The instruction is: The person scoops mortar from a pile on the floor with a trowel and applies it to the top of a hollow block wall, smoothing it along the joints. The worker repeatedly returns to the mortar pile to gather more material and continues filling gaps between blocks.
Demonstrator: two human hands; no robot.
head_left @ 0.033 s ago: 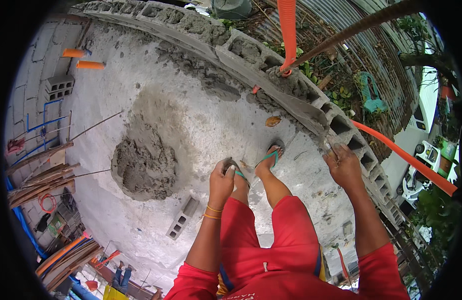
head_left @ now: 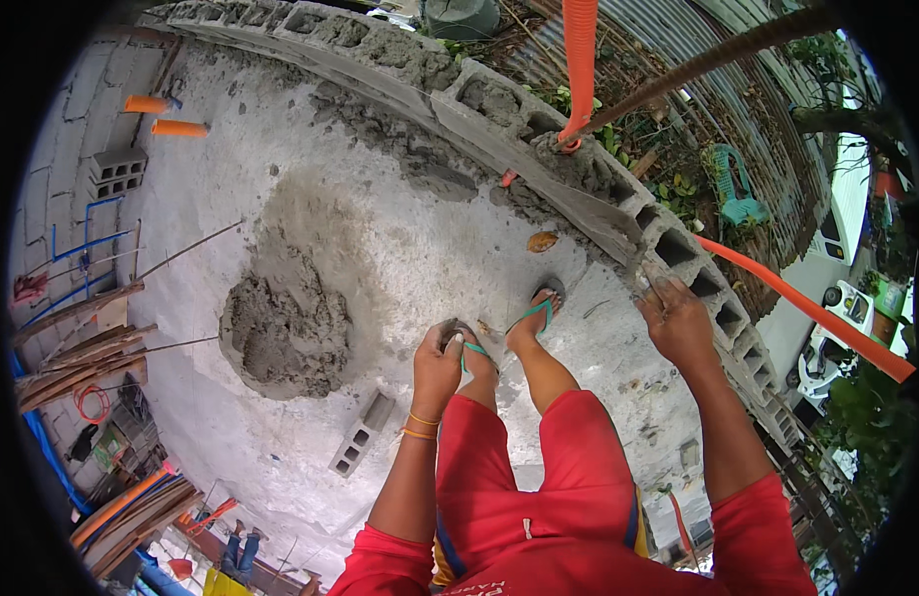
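Observation:
My right hand point(head_left: 676, 320) is closed at the inner side of the hollow-block wall point(head_left: 678, 248), on what looks like a trowel point(head_left: 611, 224). Its flat grey blade lies along the wall face and blends with the mortar; the handle is mostly hidden by my fingers. My left hand point(head_left: 441, 356) is curled above my left foot, thumb uppermost, and what lies inside it, if anything, is hidden. To its left a wet mortar heap point(head_left: 286, 333) rests on the concrete floor point(head_left: 201, 268). A loose hollow block point(head_left: 363, 433) lies below that heap.
An orange corrugated tube point(head_left: 579, 70) and a rusty steel bar point(head_left: 718, 62) rise at the wall. Another orange tube point(head_left: 807, 308) stretches beyond it. Wooden boards point(head_left: 87, 363) are stacked at left, near another block point(head_left: 118, 173). Dropped mortar point(head_left: 435, 171) lines the wall's foot.
Both hands have shifted very slightly left. The right hand has moved a little up along the wall; the mortar heap and blocks stay put.

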